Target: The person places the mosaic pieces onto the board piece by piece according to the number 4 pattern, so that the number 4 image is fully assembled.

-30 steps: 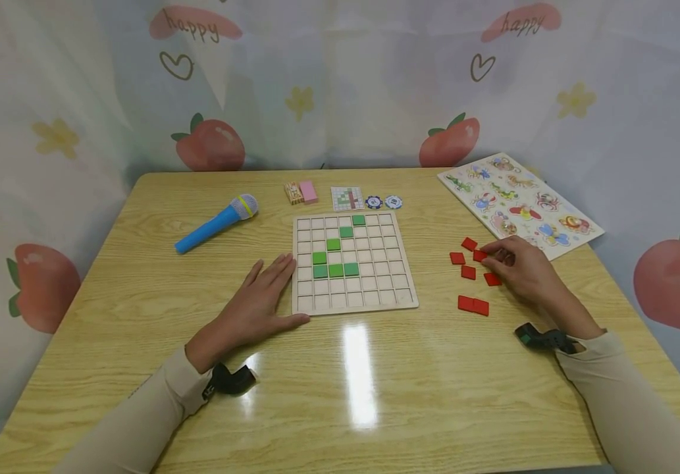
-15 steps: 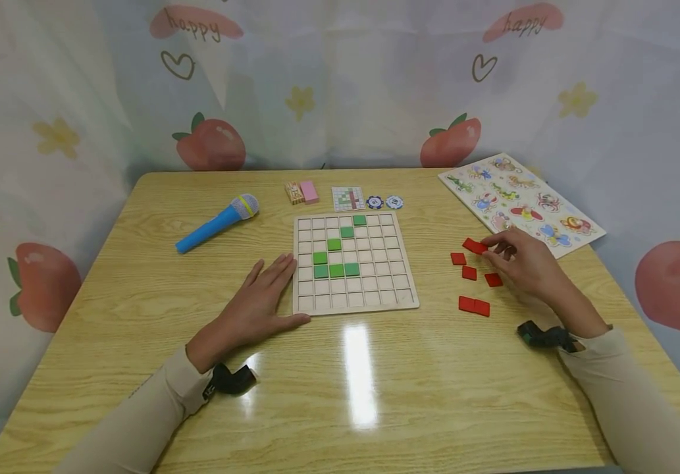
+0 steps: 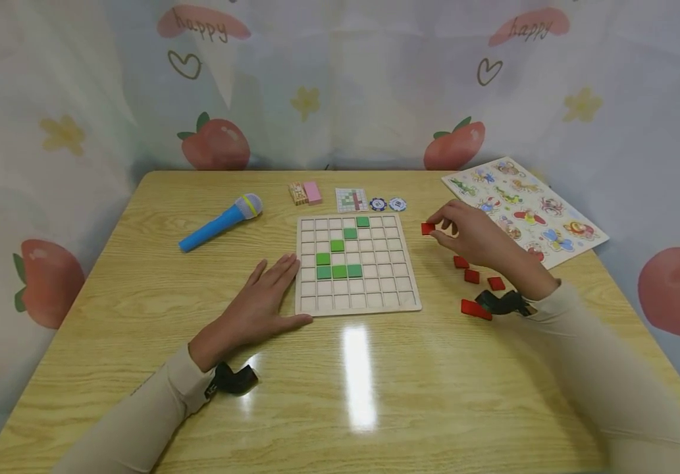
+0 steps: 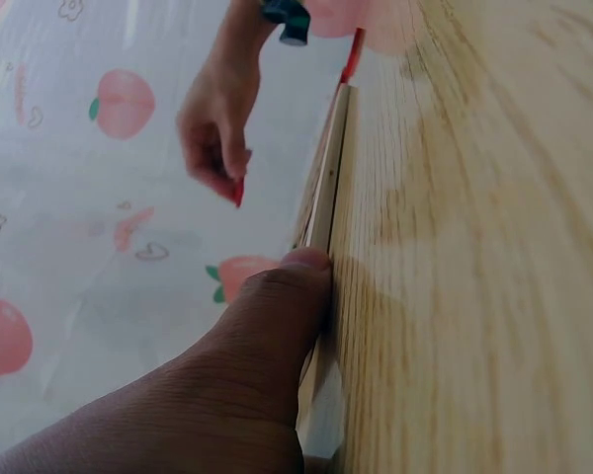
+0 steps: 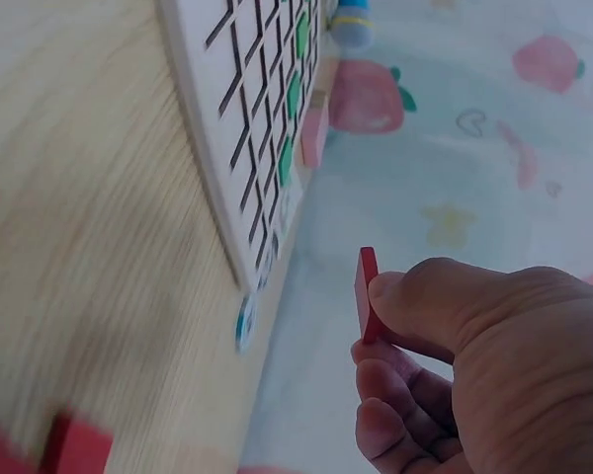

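A pale grid board [image 3: 360, 303] lies in the middle of the table, with several green tiles [image 3: 339, 271] set in its squares. My left hand [image 3: 257, 304] rests flat, fingers spread, along the board's left edge, and its thumb [image 4: 306, 262] touches the near corner. Between thumb and fingers, my right hand [image 3: 474, 234] pinches a red tile [image 5: 367, 294] above the table, to the right of the board's far corner. More red tiles [image 3: 472, 276] lie on the table under the right forearm, some partly hidden by the wrist strap.
Behind the board lie a small pattern card [image 3: 351, 199], two poker chips [image 3: 378, 204] and a pink block [image 3: 313, 192] beside a patterned block [image 3: 298, 193]. A blue toy microphone [image 3: 215, 226] lies at left. An animal puzzle board [image 3: 529, 209] sits at far right.
My right hand has lifted a red tile from the group and carried it left and away from me, toward the grid board. The left hand stays put.
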Motion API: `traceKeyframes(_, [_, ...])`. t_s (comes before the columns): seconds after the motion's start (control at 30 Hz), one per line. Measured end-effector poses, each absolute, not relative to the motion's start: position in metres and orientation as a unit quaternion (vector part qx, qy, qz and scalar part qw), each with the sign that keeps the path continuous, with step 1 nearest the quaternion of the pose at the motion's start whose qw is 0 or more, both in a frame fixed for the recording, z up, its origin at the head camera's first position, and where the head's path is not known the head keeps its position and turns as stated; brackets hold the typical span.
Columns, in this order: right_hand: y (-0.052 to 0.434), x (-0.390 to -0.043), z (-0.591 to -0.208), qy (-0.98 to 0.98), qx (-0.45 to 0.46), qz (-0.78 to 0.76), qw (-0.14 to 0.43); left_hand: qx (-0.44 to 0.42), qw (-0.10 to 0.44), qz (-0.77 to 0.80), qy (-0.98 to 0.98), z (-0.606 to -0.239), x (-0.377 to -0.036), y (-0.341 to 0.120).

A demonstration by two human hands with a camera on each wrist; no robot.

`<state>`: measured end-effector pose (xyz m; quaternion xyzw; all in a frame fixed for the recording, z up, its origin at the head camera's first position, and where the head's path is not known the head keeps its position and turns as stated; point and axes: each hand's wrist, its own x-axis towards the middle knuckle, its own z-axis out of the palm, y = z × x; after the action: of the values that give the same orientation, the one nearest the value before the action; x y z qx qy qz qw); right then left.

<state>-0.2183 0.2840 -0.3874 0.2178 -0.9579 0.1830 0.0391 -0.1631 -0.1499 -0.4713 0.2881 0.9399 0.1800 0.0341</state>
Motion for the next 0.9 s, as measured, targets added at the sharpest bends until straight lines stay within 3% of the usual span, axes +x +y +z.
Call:
traceKeyframes(0.4, [0.197,-0.264,-0.393,-0.946,0.286,0.147,-0.039,0.286,0.034,0.181,0.941,-0.472,-0.164,-0.151])
traceKeyframes(0.9, [0.174,-0.282,-0.419,-0.939,0.301,0.158,-0.051,0.286,0.038,0.172,0.942,-0.474,-0.165,-0.152])
